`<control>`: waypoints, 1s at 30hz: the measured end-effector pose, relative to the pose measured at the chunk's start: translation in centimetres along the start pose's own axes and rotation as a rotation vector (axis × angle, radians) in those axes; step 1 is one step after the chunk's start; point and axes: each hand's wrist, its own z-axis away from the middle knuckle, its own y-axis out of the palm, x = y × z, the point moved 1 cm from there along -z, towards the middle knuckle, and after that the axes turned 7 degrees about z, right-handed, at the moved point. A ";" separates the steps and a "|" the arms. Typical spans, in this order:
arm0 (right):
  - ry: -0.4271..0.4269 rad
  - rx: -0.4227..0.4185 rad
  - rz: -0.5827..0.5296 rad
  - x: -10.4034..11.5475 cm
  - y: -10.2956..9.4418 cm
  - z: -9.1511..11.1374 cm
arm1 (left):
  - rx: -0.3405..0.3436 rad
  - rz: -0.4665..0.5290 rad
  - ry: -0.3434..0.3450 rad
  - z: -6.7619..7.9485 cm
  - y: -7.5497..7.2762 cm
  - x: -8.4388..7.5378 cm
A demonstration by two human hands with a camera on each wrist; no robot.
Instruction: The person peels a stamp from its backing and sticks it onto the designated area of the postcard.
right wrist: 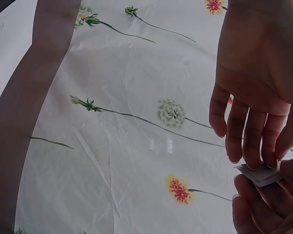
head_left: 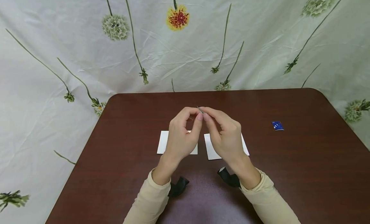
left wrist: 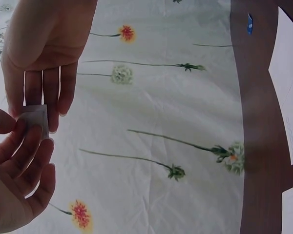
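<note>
My left hand and right hand meet above the table, fingertips almost touching. Between them they pinch a small, thin, whitish square piece, which looks folded or layered; its exact kind cannot be made out. From the head only its narrow dark edge shows. In the right wrist view the pale piece sits between the thumbs and fingers of both hands. Below the left hand lies a white card, partly covered by it. Another white card lies under the right hand, also partly hidden.
A small blue packet lies on the right of the dark brown table. Black curved pieces show at both wrists, beside the cream sleeves. A white cloth with printed flowers hangs behind the table's far edge.
</note>
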 end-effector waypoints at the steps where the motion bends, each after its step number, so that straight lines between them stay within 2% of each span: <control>1: -0.002 0.001 0.001 0.0 0.0 0.0 | 0.002 -0.001 0.000 0.0 0.0 0.0; 30: 0.024 0.008 -0.029 -0.2 -0.4 -0.1 | 0.053 0.034 0.046 0.0 -0.2 0.1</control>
